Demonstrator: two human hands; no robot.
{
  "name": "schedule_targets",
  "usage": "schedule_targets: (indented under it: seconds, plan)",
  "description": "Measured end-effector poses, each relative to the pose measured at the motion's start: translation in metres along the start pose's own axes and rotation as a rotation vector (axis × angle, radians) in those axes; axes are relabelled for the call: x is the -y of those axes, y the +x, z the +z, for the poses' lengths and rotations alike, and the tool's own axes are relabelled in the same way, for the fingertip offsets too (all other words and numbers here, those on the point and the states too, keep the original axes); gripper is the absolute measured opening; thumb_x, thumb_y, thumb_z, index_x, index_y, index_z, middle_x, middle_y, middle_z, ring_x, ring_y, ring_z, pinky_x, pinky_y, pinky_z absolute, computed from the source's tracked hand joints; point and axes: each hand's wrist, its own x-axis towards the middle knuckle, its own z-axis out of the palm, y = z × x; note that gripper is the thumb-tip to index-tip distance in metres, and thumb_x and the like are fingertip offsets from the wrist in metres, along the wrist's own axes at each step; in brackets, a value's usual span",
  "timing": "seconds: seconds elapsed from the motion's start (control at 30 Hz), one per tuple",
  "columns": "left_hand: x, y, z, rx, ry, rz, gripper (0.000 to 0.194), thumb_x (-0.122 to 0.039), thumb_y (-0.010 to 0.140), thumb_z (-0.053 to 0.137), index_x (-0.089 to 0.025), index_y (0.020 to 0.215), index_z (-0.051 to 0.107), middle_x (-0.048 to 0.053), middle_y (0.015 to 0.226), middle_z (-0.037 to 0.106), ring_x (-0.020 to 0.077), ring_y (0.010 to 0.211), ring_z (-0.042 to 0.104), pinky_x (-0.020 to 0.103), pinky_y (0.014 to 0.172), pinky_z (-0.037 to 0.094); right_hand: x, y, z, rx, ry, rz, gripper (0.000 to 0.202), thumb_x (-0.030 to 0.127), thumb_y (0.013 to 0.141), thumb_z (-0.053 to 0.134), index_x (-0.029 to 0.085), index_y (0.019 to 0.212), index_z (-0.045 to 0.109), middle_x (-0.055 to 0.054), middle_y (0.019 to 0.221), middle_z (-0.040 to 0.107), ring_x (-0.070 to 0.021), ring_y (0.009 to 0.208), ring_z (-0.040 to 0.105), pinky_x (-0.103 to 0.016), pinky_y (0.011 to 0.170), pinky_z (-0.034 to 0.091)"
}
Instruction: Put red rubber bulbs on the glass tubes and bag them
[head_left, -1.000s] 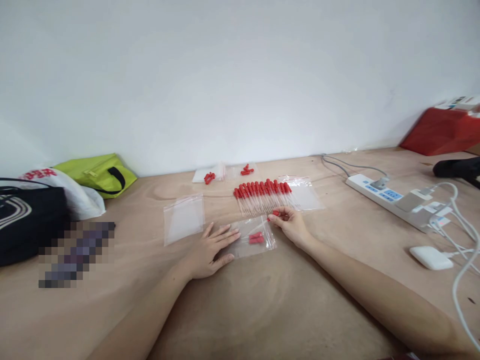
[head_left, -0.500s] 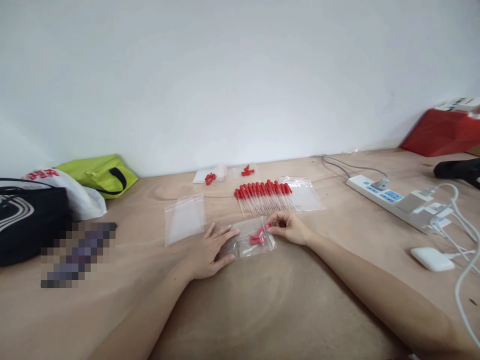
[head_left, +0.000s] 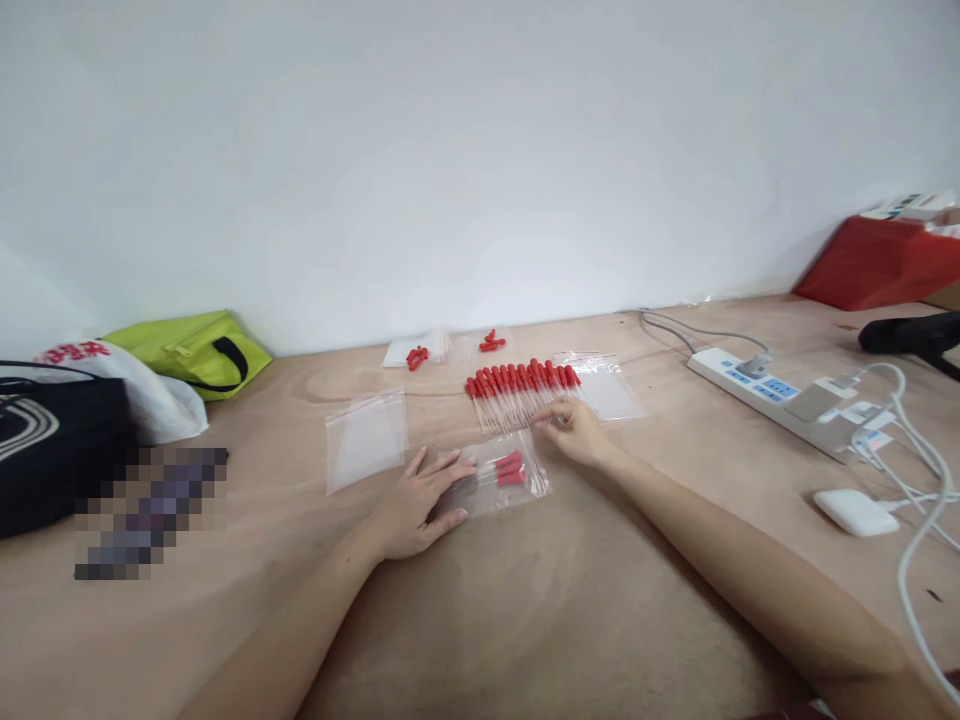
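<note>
A clear zip bag [head_left: 487, 500] lies flat on the table with several red-tipped sticks [head_left: 510, 469] inside. The spread fingers of my left hand [head_left: 424, 508] rest on its left end. Just past the bag's upper right corner is my right hand [head_left: 574, 432], its thumb and fingertips close together at the lower ends of a row of red-headed sticks [head_left: 525, 378]; whether they pinch a stick is too small to tell. Stacked clear bags [head_left: 611, 388] lie partly under the row's right end. Another bag [head_left: 366, 440] lies left of the row.
Two small groups of red pieces [head_left: 417, 357] lie on bags near the wall. At the right are a power strip [head_left: 780, 400], cables and a white case [head_left: 855, 511]. A green bag [head_left: 195, 350] and a black bag [head_left: 64, 450] stand at the left.
My right hand has moved off the bag's open end up to the row of sticks. The red-tipped stick that it held there now lies in the bag. My left hand has stayed put.
</note>
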Motion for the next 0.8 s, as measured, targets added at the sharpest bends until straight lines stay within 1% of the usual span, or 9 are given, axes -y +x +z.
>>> schedule_targets:
  seconds: [0.07,0.1,0.13,0.2,0.27,0.37,0.53,0.7,0.8]
  plan:
    - [0.001,0.000,0.001,-0.029,-0.004,0.008,0.040,-0.042,0.087,0.039,-0.026,0.123,0.036,0.004,0.138,0.034,0.0222,0.129,0.025,0.051,0.107,0.008,-0.007,0.016,-0.004,-0.122,-0.056,0.138,0.010,0.019,0.070,0.052,0.018,0.072,0.062,-0.002,0.074,0.061,-0.0151,0.072,0.055,-0.027,0.069,0.041]
    - [0.002,0.000,0.001,-0.049,-0.001,0.006,0.038,-0.042,0.086,0.040,-0.025,0.120,0.039,0.005,0.139,0.032,0.0226,0.128,0.027,0.051,0.106,0.009,-0.010,0.024,-0.004,-0.173,-0.092,0.184,0.009,0.018,0.069,0.052,0.017,0.073,0.060,-0.002,0.074,0.061,-0.0152,0.071,0.055,-0.027,0.068,0.041]
    - [0.002,0.000,0.002,-0.071,0.005,-0.001,0.036,-0.043,0.085,0.042,-0.024,0.116,0.042,0.006,0.140,0.031,0.0232,0.128,0.028,0.050,0.106,0.011,-0.013,0.031,-0.002,-0.209,-0.127,0.213,0.010,0.017,0.069,0.052,0.016,0.076,0.059,-0.002,0.074,0.062,-0.0155,0.072,0.055,-0.026,0.068,0.040]
    - [0.003,0.000,0.003,-0.109,0.014,-0.020,0.032,-0.043,0.083,0.046,-0.022,0.108,0.045,0.008,0.138,0.032,0.0240,0.126,0.029,0.049,0.105,0.016,-0.015,0.045,0.002,-0.237,-0.197,0.250,0.015,0.016,0.069,0.051,0.015,0.083,0.057,-0.003,0.074,0.062,-0.0162,0.073,0.056,-0.025,0.067,0.040]
    - [0.003,-0.001,0.004,-0.131,0.012,-0.035,0.028,-0.042,0.081,0.048,-0.021,0.099,0.046,0.009,0.135,0.035,0.0240,0.124,0.032,0.048,0.103,0.020,-0.014,0.055,0.008,-0.225,-0.254,0.283,0.019,0.015,0.069,0.051,0.014,0.088,0.054,-0.004,0.074,0.062,-0.0171,0.074,0.056,-0.025,0.067,0.039]
    - [0.003,-0.001,0.004,-0.126,-0.010,-0.042,0.024,-0.043,0.081,0.048,-0.021,0.091,0.044,0.009,0.130,0.042,0.0233,0.121,0.036,0.050,0.102,0.018,-0.009,0.066,0.014,-0.186,-0.321,0.343,0.020,0.016,0.070,0.052,0.013,0.090,0.053,-0.007,0.078,0.062,-0.0193,0.077,0.057,-0.026,0.068,0.039]
    - [0.003,-0.002,0.002,-0.088,-0.048,-0.045,0.023,-0.043,0.082,0.045,-0.022,0.092,0.044,0.008,0.130,0.044,0.0233,0.123,0.033,0.052,0.103,0.015,0.000,0.073,0.016,-0.127,-0.397,0.443,0.018,0.014,0.072,0.049,0.011,0.090,0.053,-0.014,0.084,0.062,-0.0243,0.084,0.058,-0.029,0.069,0.040]
    - [0.003,-0.001,0.002,-0.088,-0.060,-0.061,0.022,-0.043,0.083,0.044,-0.022,0.091,0.045,0.007,0.130,0.044,0.0235,0.123,0.033,0.052,0.102,0.014,0.007,0.073,0.019,-0.134,-0.392,0.452,0.021,0.010,0.074,0.044,0.009,0.093,0.052,-0.016,0.086,0.061,-0.0249,0.083,0.058,-0.031,0.070,0.041]
    - [0.004,-0.001,0.003,-0.093,-0.065,-0.055,0.024,-0.044,0.082,0.046,-0.022,0.091,0.045,0.007,0.129,0.044,0.0237,0.123,0.033,0.052,0.102,0.014,0.012,0.072,0.014,-0.142,-0.376,0.445,0.027,0.010,0.073,0.043,0.008,0.099,0.051,-0.017,0.086,0.060,-0.0256,0.083,0.057,-0.032,0.069,0.042]
